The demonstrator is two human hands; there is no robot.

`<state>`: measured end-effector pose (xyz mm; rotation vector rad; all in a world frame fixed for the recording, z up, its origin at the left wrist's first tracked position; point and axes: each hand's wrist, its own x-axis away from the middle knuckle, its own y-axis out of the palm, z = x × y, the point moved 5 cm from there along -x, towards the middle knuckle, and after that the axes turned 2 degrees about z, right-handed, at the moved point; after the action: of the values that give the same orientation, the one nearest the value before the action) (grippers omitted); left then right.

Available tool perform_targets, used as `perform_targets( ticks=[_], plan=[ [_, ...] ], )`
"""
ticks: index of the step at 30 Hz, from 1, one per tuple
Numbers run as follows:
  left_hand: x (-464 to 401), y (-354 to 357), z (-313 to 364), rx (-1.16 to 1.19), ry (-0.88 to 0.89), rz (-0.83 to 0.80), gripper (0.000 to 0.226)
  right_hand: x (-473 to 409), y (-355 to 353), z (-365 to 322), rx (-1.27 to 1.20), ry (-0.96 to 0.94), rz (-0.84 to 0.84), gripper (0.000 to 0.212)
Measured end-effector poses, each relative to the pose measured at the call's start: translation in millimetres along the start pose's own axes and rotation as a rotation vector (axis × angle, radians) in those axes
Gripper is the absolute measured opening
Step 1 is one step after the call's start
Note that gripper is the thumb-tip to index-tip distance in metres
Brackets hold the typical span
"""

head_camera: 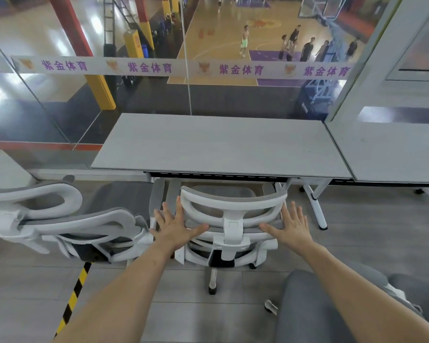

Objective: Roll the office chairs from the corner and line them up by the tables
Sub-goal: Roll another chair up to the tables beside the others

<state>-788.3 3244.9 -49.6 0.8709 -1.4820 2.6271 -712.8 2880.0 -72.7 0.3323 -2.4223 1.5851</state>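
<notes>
Both hands flat on chair back, chair faces table.
Left hand (176, 225) and right hand (291, 226), fingers spread, gripping nothing, press the office chair (233, 216) backrest between them; seat tucked under table (221, 144) ahead.

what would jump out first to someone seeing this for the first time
Two bare hands, the left hand and right hand, lie flat with fingers spread on either side of the back of a white and grey office chair, which faces a bare grey table. A second chair of the same kind stands just to its left. Beyond the glass wall with its banner of purple lettering, people stand on a basketball court far below.
</notes>
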Motion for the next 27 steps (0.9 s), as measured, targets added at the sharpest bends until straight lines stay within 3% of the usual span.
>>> perform_targets(
  ticks=[16,21,27],
  plan=[
    [-7,2,7,-0.042,-0.053,0.023,0.132,-7,-4,-4,-0.01,-0.02,0.02,0.129],
    [11,21,15,-0.101,-0.054,0.138,0.111,3,5,0,0.015,-0.053,0.063,0.108],
    [46,52,37,-0.229,0.014,0.153,0.092,25,14,11,0.008,-0.139,0.082,0.073]
  ],
)
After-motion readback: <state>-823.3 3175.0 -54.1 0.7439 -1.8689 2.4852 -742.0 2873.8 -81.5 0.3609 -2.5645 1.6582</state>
